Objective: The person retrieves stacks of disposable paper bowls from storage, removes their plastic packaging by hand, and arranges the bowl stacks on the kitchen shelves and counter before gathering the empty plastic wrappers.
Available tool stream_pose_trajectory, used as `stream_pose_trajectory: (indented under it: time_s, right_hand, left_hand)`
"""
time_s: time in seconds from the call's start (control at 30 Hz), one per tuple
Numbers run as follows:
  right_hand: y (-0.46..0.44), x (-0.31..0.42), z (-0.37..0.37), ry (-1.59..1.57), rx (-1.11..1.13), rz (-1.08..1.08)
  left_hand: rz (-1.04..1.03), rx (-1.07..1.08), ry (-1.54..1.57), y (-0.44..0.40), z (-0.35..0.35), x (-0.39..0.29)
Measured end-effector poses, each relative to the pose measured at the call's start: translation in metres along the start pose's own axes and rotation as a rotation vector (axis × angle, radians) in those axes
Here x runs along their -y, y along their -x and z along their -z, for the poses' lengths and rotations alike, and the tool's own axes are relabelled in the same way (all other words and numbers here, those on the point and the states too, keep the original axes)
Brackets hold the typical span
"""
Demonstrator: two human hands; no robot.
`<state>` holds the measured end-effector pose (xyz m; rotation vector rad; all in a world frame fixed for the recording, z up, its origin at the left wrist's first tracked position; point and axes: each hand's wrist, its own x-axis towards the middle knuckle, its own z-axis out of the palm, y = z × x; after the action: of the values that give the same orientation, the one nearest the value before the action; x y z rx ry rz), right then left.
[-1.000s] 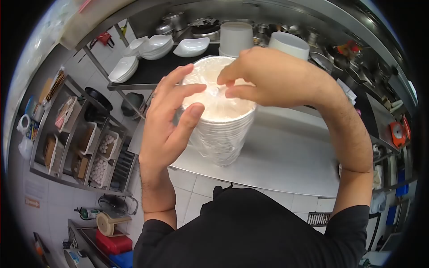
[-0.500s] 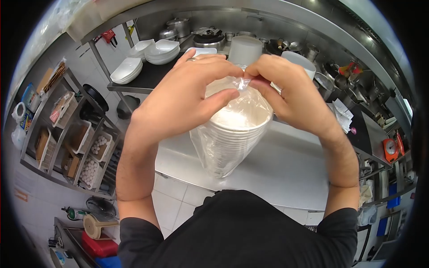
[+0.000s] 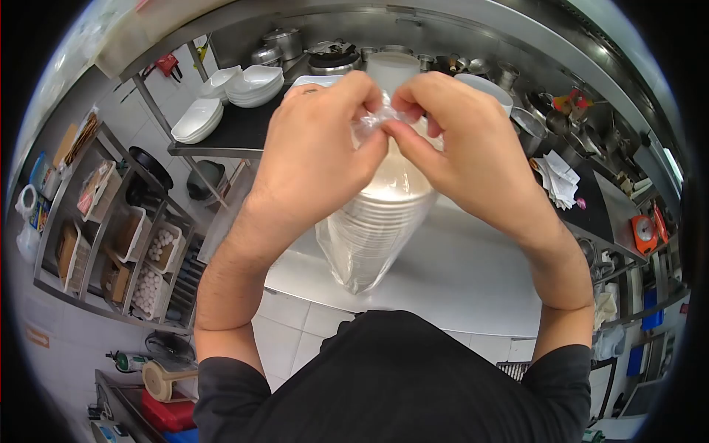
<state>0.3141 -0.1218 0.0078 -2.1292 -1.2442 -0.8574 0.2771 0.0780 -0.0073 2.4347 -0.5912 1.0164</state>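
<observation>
One tall stack of nested white round tubs (image 3: 391, 229), sheathed in a clear plastic bag (image 3: 334, 247), stands near the close edge of a stainless-steel counter (image 3: 480, 273). Left hand (image 3: 317, 144): fingers narrow, pinching the bag's gathered top. Right hand (image 3: 473, 136): thumb and fingers likewise closed on the film, just beside the left. Beyond, left side: glossy white curved ceramic-looking dishes (image 3: 255, 90), stacked on a black worktop (image 3: 235, 134).
</observation>
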Motion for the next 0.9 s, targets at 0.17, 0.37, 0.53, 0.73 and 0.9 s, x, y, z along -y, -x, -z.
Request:
stream_pose_trajectory:
  time_s: [0.17, 0.37, 0.53, 0.73, 0.9]
  right_hand:
    - [0.003, -0.006, -0.014, -0.016, -0.065, 0.068]
    - [0.008, -0.005, -0.039, -0.191, -0.321, 0.106]
    - [0.015, 0.000, -0.045, -0.434, -0.397, 0.046]
    - [0.034, -0.006, -0.064, -0.574, -0.447, -0.025]
    - [0.067, -0.008, -0.098, -0.813, -0.449, -0.332]
  left_hand:
    - [0.146, 0.051, 0.347, 0.005, 0.012, 0.007]
    - [0.095, 0.103, 0.409, -0.004, 0.013, 0.008]
    - [0.198, 0.116, 0.673, -0.004, 0.005, 0.009]
    - [0.281, -0.013, 0.762, 0.020, -0.009, 0.034]
    - [0.187, -0.288, 0.690, 0.062, -0.060, 0.024]
